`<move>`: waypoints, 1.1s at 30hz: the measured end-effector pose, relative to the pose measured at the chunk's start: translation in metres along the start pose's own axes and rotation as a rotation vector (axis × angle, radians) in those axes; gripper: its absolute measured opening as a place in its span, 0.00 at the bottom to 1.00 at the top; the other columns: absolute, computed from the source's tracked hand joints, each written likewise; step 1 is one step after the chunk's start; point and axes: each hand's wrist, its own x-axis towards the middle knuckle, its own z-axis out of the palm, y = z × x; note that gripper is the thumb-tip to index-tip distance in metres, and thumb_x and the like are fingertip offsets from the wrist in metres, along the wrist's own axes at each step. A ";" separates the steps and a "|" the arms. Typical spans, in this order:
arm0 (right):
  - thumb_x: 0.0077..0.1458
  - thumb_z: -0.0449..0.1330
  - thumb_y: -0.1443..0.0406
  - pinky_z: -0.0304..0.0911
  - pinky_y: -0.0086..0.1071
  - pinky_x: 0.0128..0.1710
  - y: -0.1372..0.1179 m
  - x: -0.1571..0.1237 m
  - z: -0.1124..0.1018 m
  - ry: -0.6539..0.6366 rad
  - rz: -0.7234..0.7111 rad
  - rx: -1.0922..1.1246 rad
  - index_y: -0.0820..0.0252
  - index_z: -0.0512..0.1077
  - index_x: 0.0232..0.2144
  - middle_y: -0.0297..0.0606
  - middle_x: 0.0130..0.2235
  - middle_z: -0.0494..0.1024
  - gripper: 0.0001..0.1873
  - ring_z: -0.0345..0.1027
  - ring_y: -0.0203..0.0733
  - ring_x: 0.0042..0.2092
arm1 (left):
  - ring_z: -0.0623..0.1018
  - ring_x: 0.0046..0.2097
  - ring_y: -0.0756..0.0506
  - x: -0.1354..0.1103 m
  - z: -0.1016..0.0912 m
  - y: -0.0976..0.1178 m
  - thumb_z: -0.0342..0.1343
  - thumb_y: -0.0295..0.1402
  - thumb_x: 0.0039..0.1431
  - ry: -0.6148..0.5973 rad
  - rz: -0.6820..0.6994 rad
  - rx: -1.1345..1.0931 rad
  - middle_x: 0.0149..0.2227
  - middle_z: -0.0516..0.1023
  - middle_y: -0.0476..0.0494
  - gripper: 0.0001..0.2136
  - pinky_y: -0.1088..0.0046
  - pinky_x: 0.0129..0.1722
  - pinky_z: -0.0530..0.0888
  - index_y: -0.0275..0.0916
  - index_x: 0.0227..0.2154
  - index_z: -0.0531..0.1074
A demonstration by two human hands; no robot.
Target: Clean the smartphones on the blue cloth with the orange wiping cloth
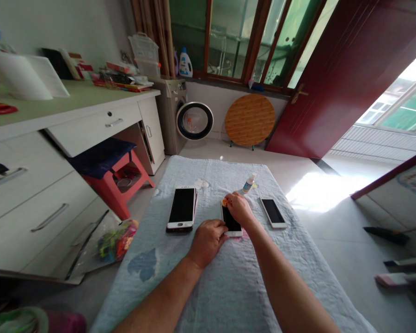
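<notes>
A white smartphone (233,227) with a dark screen lies on the cloth-covered table between my hands. My left hand (209,238) grips its lower left edge, fingers curled against the side. Over the upper part of the screen, my right hand (239,208) presses a small orange cloth (224,202), mostly hidden under the fingers. Just beyond that hand a small spray bottle (248,183) with a white cap stands on the table. To the left, a larger white phone (182,206) rests on top of a dark one. Another white phone (273,212) lies to the right.
The table wears a light blue cloth (249,286). A red stool (125,189) and a white desk (100,120) stand at left, with a bag of colourful items (116,243) on the floor. Farther back are a washing machine (171,111) with its door open and a round wooden tabletop (250,120).
</notes>
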 end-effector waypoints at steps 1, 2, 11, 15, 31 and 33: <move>0.58 0.51 0.71 0.55 0.26 0.39 -0.001 -0.002 0.000 -0.004 -0.015 0.003 0.60 0.75 0.39 0.39 0.38 0.74 0.13 0.67 0.37 0.39 | 0.77 0.44 0.43 0.000 0.000 0.000 0.61 0.32 0.58 0.000 -0.001 -0.001 0.41 0.79 0.46 0.05 0.66 0.47 0.72 0.42 0.37 0.78; 0.58 0.52 0.70 0.55 0.26 0.39 -0.002 -0.004 0.000 -0.014 -0.031 0.007 0.60 0.75 0.38 0.39 0.38 0.74 0.13 0.67 0.37 0.39 | 0.77 0.44 0.43 0.000 0.000 0.000 0.61 0.32 0.58 0.000 -0.001 -0.003 0.42 0.79 0.46 0.05 0.65 0.47 0.72 0.42 0.37 0.78; 0.56 0.53 0.70 0.56 0.25 0.39 0.000 -0.031 -0.008 -0.145 -0.178 0.071 0.58 0.77 0.37 0.37 0.38 0.75 0.12 0.67 0.35 0.38 | 0.77 0.44 0.43 0.000 -0.002 0.000 0.59 0.35 0.60 -0.001 0.037 -0.026 0.40 0.79 0.46 0.06 0.65 0.47 0.72 0.41 0.37 0.78; 0.59 0.52 0.69 0.56 0.25 0.39 -0.004 -0.018 -0.004 -0.104 -0.134 -0.012 0.59 0.76 0.36 0.38 0.37 0.75 0.11 0.67 0.36 0.38 | 0.77 0.42 0.43 0.000 0.000 0.001 0.57 0.36 0.61 0.012 0.054 -0.023 0.39 0.79 0.45 0.07 0.66 0.45 0.72 0.40 0.36 0.78; 0.58 0.52 0.70 0.56 0.28 0.40 0.018 0.012 -0.007 -0.046 0.067 -0.081 0.60 0.76 0.41 0.42 0.40 0.76 0.14 0.68 0.40 0.42 | 0.76 0.43 0.43 -0.001 -0.001 0.009 0.59 0.32 0.60 -0.020 -0.013 0.080 0.40 0.78 0.45 0.07 0.65 0.46 0.72 0.41 0.41 0.76; 0.58 0.52 0.70 0.56 0.28 0.40 0.025 0.010 -0.009 -0.036 0.086 -0.083 0.61 0.76 0.41 0.42 0.39 0.75 0.14 0.68 0.39 0.41 | 0.76 0.44 0.43 -0.001 -0.001 0.008 0.59 0.32 0.60 -0.018 -0.009 0.074 0.40 0.78 0.45 0.07 0.65 0.46 0.72 0.41 0.41 0.76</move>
